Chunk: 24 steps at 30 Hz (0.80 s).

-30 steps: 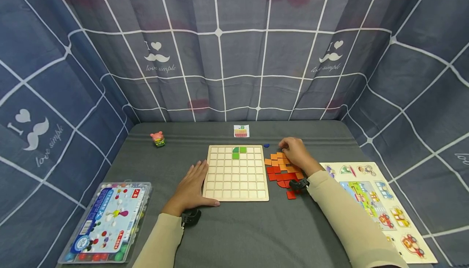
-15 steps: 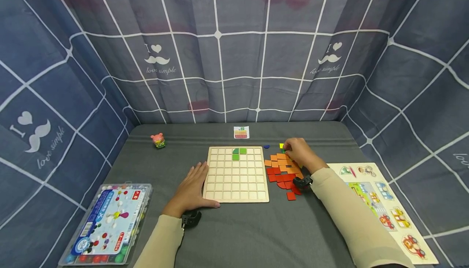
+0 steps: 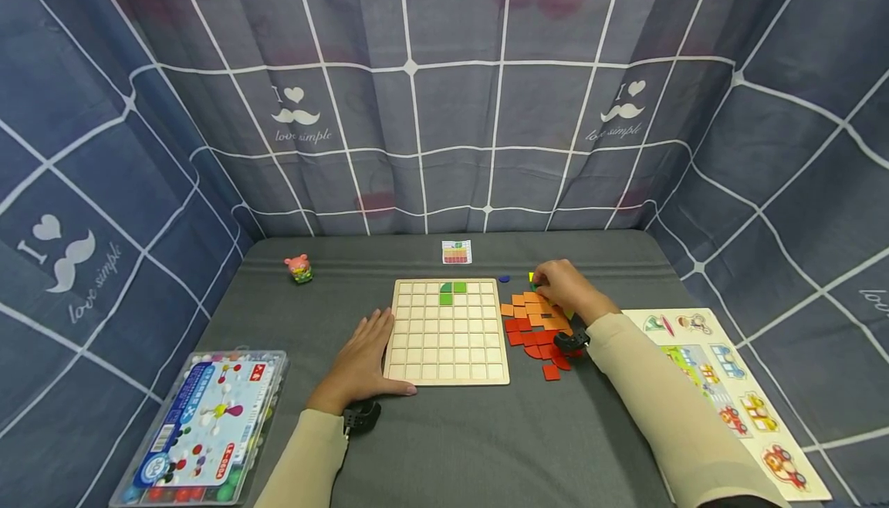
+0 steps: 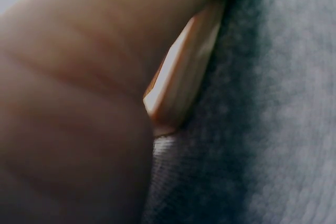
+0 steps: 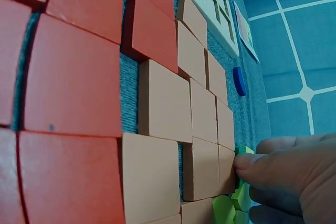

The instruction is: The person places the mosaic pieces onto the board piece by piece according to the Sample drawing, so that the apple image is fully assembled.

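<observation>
A wooden grid board (image 3: 447, 346) lies at mid-table, with light green squares (image 3: 446, 299) and a dark green rounded piece (image 3: 446, 288) near its far edge. My left hand (image 3: 357, 361) rests with straight fingers along its left side, thumb at the near corner; the left wrist view catches the board's edge (image 4: 191, 72) beside the hand. Right of the board, my right hand (image 3: 572, 289) reaches over the tile pile. In the right wrist view its thumb and forefinger pinch a green tile (image 5: 243, 151), beside orange tiles (image 5: 165, 103). Red tiles (image 5: 73, 77) lie closer to the wrist.
A small pattern card (image 3: 456, 252) lies behind the board, and a blue piece (image 3: 504, 279) off its far right corner. A pig figurine (image 3: 299, 268) stands back left. A plastic box (image 3: 201, 423) sits front left, a picture puzzle board (image 3: 757, 415) on the right.
The right hand has shifted slightly right and toward me at the pile's far end, uncovering a yellow tile and some green. The left hand stays at the board.
</observation>
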Tool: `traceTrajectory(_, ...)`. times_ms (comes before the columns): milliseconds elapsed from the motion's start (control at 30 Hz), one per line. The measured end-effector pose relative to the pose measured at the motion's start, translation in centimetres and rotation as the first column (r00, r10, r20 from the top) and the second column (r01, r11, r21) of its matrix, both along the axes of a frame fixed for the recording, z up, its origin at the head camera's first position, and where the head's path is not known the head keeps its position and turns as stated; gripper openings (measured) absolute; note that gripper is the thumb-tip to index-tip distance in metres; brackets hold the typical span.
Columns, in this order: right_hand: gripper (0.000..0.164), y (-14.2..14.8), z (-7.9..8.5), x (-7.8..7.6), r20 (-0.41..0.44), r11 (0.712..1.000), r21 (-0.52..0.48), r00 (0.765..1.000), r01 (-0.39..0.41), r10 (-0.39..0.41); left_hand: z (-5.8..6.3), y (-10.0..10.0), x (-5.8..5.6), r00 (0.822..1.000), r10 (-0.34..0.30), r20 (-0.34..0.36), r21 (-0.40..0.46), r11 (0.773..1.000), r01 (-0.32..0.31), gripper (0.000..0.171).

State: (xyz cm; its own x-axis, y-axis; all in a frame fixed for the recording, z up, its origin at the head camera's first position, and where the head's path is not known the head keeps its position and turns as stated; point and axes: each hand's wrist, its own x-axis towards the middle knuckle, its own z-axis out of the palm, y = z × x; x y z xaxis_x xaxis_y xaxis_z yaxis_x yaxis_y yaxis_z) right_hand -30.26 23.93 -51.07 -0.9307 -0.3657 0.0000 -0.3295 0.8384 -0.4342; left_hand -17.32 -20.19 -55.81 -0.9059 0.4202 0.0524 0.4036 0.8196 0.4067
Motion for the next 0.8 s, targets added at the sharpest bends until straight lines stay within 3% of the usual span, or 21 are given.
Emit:
traceTrajectory(333, 0.013, 0.06, 0.09, -0.17, 0.003, 1.000, 0.013, 1.000, -0.011, 0.011, 0.19, 0.07, 0.14, 1.000, 0.000, -0.002, 0.004, 1.000, 0.000, 0.151)
traceTrajectory(800, 0.017, -0.37, -0.39, -0.55, -0.073, 0.996, 0.058, 0.995, -0.062, 0.066, 0.15, 0.06, 0.12, 1.000, 0.004, 0.003, 0.000, 1.000, -0.004, 0.152)
